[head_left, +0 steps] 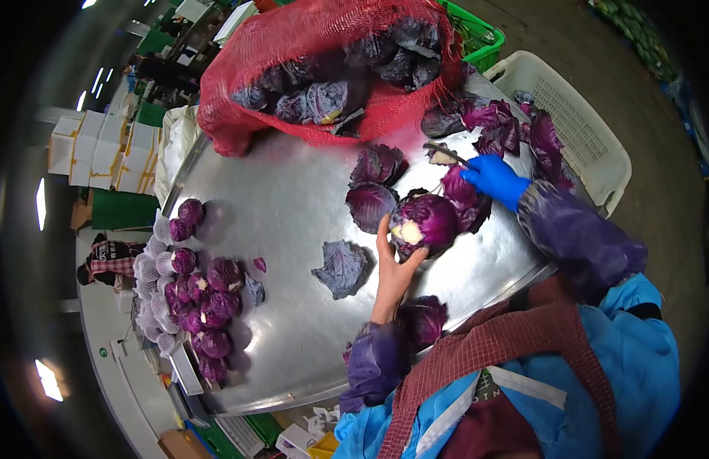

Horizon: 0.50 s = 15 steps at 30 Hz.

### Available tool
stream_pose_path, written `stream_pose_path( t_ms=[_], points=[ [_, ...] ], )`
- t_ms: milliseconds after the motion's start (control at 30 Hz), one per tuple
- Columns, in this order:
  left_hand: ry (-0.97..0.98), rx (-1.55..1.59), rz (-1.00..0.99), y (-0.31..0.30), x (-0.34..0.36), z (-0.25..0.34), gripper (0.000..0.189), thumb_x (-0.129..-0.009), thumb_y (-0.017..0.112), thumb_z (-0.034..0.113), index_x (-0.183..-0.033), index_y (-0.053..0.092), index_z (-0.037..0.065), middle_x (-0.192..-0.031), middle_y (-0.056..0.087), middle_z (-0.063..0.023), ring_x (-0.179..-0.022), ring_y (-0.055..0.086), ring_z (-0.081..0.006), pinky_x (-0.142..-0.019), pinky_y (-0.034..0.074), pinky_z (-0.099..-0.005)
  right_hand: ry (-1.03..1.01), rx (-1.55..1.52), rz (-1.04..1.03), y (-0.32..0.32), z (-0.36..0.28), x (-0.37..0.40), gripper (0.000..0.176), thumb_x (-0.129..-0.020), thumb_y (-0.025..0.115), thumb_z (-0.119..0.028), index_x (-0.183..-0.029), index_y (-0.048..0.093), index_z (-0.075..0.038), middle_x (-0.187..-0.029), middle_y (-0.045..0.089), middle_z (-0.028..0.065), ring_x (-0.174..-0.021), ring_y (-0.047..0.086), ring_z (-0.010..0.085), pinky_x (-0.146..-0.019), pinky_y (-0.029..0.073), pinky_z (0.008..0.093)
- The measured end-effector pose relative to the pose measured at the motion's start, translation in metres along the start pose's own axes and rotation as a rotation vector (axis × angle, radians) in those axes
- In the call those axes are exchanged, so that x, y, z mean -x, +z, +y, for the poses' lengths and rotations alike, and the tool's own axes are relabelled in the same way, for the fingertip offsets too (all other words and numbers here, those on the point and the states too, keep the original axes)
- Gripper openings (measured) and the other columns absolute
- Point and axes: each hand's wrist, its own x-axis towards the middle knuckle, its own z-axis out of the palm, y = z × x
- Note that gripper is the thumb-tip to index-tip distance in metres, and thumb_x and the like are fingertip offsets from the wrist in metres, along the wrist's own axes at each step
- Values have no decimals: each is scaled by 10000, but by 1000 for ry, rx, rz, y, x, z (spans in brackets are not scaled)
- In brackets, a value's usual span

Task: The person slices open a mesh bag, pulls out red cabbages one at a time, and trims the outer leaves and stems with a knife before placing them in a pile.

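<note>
My left hand [396, 277], bare, grips a red cabbage [435, 220] from the near side, thumb and finger spread around its pale cut stem end. My right hand [496, 181], in a blue glove, is closed around a knife [448, 152]. The blade points away to the upper left, apart from the cabbage in my left hand. A pale cut piece [442, 157] lies by the blade. Purple leaves [463, 197] lie between the cabbage and my gloved hand. Loose outer leaves [372, 205] rest just beyond my left hand, and a greyish leaf [343, 269] lies to its left.
A red mesh sack [255, 57] of cabbages lies open on the metal table [286, 199]. Several trimmed cabbages [209, 306] and white foam nets [149, 279] line the left edge. A white basket [576, 115] stands at right. Another person [113, 258] is far left.
</note>
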Motion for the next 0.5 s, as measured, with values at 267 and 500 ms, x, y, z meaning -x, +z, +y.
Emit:
stream_pose_path(
  t_ms=[267,500],
  points=[
    [-146,88,247,17,-8,13,772,-708,733,260,-1302,309,7,-1223,404,-176,-1088,447,-246,-942,378,-323,-84,-104,42,-5,9,62,265,-851,588,-250,-1000,625,-35,-803,654,139,-715,643,268,-652,502,394],
    [153,-452,168,43,-6,21,980,-559,810,286,-1306,266,-39,-1223,422,-219,-1136,449,-282,-977,356,-345,-433,89,108,-22,-26,62,554,-837,533,-97,-1359,371,-190,-1142,532,151,-802,619,309,-684,515,383]
  ],
)
